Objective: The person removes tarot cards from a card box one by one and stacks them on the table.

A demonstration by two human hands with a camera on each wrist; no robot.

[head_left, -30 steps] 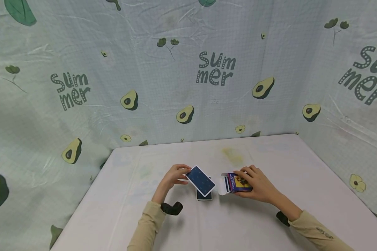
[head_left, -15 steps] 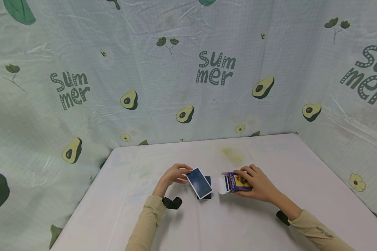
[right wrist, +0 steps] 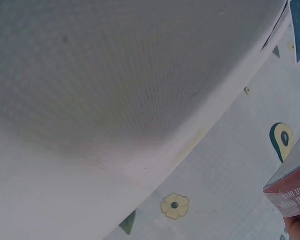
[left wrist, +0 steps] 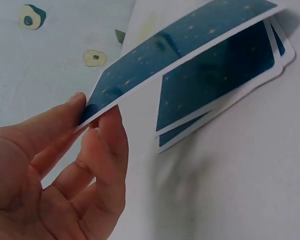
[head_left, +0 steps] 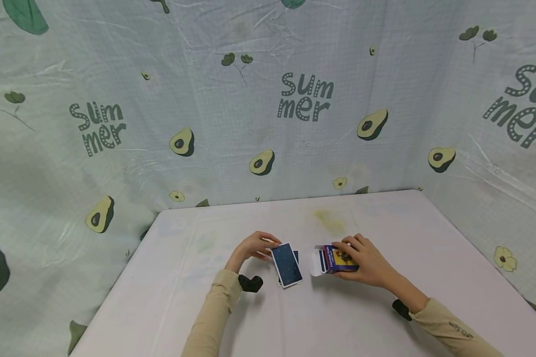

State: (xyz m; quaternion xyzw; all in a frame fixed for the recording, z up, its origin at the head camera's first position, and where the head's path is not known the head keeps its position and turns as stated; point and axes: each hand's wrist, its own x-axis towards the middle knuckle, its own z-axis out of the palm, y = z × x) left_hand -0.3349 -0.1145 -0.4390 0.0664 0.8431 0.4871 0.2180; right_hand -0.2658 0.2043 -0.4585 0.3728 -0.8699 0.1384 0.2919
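My left hand (head_left: 254,246) pinches a dark blue tarot card (head_left: 288,267) at one corner, thumb on top and fingers beneath. In the left wrist view this card (left wrist: 175,42) is tilted and slightly bowed, starry back up. Below it lies a small, uneven pile of matching cards (left wrist: 217,80), mostly covered by it in the head view. To the right, my right hand (head_left: 366,262) grips a purple and yellow tarot card box (head_left: 329,260) from above. Its white flap is raised at the left end, and card edges show inside. The right wrist view catches only a corner of the box (right wrist: 292,192).
A white cloth covers the table (head_left: 232,322), with a yellowish stain (head_left: 329,221) toward the back. Behind and at both sides hangs a pale curtain (head_left: 214,119) printed with avocados and lettering.
The card in my left hand has turned more upright in the head view and come down over the pile, covering more of it. The left hand has shifted slightly right. The right hand and box have stayed put.
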